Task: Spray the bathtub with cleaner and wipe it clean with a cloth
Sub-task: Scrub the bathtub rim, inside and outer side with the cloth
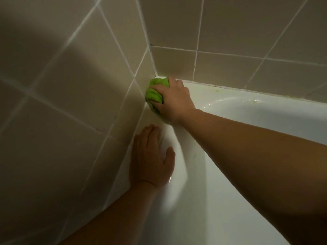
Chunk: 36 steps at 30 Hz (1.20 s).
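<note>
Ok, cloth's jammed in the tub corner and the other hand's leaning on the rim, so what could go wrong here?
1. The left hand lies flat on the glossy bathtub rim; it may slip if wet.
2. The right hand grips the bunched green cloth, so it may skip the corner grout line.
3. Yellowish specks along the far rim could be missed.

Landmark: bathtub (230, 117), lower right of view. Tiled wall (62, 85) along its left rim, second tiled wall (247, 41) along its far rim; they meet at the tub's far-left corner. Cloth (154, 93) on the rim in that corner, touching the left wall, right hand (174, 101) on it. Left hand (151, 156) flat on the left rim, nearer than the cloth, apart from it.
</note>
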Each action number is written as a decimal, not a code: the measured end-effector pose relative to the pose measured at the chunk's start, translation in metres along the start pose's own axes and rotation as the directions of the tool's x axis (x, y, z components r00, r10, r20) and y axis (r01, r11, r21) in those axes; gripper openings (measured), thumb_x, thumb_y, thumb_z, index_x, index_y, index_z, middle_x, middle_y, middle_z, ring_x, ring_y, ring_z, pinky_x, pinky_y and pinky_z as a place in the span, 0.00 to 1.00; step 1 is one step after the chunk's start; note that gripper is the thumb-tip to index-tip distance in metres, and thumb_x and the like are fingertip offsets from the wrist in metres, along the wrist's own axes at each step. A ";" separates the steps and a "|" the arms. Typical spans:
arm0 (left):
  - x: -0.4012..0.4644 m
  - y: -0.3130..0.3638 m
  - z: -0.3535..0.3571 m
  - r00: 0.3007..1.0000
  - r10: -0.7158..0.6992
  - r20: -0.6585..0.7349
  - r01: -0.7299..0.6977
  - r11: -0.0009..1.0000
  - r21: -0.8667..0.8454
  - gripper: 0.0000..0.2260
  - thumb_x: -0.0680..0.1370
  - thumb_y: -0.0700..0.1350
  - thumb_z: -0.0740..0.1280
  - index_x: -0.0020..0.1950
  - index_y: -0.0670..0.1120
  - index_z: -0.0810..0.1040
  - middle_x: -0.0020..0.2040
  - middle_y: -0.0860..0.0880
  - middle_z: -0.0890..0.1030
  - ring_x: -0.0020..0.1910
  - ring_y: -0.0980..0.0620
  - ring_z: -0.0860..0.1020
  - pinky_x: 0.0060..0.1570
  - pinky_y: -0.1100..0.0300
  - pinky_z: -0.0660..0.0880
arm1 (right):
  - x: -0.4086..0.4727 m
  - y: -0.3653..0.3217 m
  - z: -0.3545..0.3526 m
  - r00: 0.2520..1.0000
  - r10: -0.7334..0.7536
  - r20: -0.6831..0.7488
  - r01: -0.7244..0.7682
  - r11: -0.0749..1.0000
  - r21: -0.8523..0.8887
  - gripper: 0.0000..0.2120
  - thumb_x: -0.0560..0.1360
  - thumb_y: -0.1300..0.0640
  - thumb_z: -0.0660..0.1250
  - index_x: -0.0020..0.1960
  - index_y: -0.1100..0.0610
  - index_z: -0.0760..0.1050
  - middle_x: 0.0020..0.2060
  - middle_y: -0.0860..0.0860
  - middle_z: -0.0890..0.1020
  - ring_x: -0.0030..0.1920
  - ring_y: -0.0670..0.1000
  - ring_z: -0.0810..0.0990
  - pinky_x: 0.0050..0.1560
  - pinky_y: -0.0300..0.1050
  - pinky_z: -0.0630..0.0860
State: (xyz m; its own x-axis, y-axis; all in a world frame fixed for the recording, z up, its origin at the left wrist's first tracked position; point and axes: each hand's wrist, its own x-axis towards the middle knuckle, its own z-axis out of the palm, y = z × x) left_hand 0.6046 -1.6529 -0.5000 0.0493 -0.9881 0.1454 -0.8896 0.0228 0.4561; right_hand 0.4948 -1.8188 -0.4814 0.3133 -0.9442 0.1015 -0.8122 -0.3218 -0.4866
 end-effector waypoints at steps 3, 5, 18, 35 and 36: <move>0.002 0.001 0.000 1.000 -0.002 -0.003 0.002 1.000 0.007 0.32 0.73 0.54 0.63 0.73 0.38 0.74 0.71 0.40 0.75 0.71 0.39 0.72 0.70 0.40 0.70 | 0.000 0.009 -0.008 1.000 -0.007 0.006 0.008 0.998 -0.062 0.23 0.75 0.38 0.66 0.70 0.39 0.73 0.61 0.54 0.71 0.61 0.60 0.70 0.62 0.53 0.68; 0.004 0.003 0.000 1.000 -0.012 0.002 0.012 1.000 0.020 0.32 0.72 0.54 0.65 0.72 0.39 0.74 0.71 0.41 0.75 0.71 0.40 0.71 0.70 0.41 0.70 | -0.002 0.023 -0.017 0.995 0.097 -0.039 -0.100 0.989 -0.113 0.23 0.74 0.38 0.66 0.68 0.40 0.75 0.61 0.55 0.70 0.60 0.60 0.70 0.62 0.54 0.68; 0.022 0.011 0.004 1.000 -0.007 0.009 0.007 1.000 0.025 0.33 0.69 0.54 0.68 0.71 0.39 0.75 0.70 0.41 0.75 0.69 0.40 0.72 0.68 0.38 0.71 | -0.025 0.039 -0.024 0.985 0.143 -0.094 -0.155 0.979 -0.132 0.22 0.75 0.39 0.67 0.67 0.42 0.77 0.58 0.55 0.72 0.57 0.61 0.71 0.58 0.54 0.69; 0.051 0.020 0.020 0.988 0.053 0.146 -0.079 0.982 0.172 0.41 0.70 0.66 0.59 0.78 0.44 0.68 0.78 0.44 0.68 0.79 0.46 0.62 0.78 0.41 0.54 | -0.080 0.075 -0.028 0.930 0.226 -0.290 -0.267 0.957 -0.110 0.21 0.74 0.43 0.69 0.66 0.47 0.78 0.58 0.57 0.74 0.56 0.61 0.70 0.59 0.55 0.67; 0.054 0.021 0.021 0.987 0.058 0.153 -0.085 0.980 0.178 0.41 0.71 0.66 0.59 0.79 0.44 0.67 0.79 0.45 0.67 0.80 0.46 0.61 0.78 0.41 0.53 | -0.073 0.073 -0.030 0.947 0.186 -0.261 -0.224 0.966 -0.125 0.21 0.74 0.43 0.69 0.65 0.47 0.78 0.57 0.57 0.74 0.56 0.61 0.70 0.59 0.55 0.67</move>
State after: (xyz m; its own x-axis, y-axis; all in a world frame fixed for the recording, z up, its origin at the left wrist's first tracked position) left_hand 0.5791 -1.7087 -0.5016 -0.0722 -0.9968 0.0355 -0.9571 0.0793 0.2788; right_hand 0.3979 -1.7752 -0.4986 0.0171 -0.9725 0.2324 -0.9169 -0.1079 -0.3842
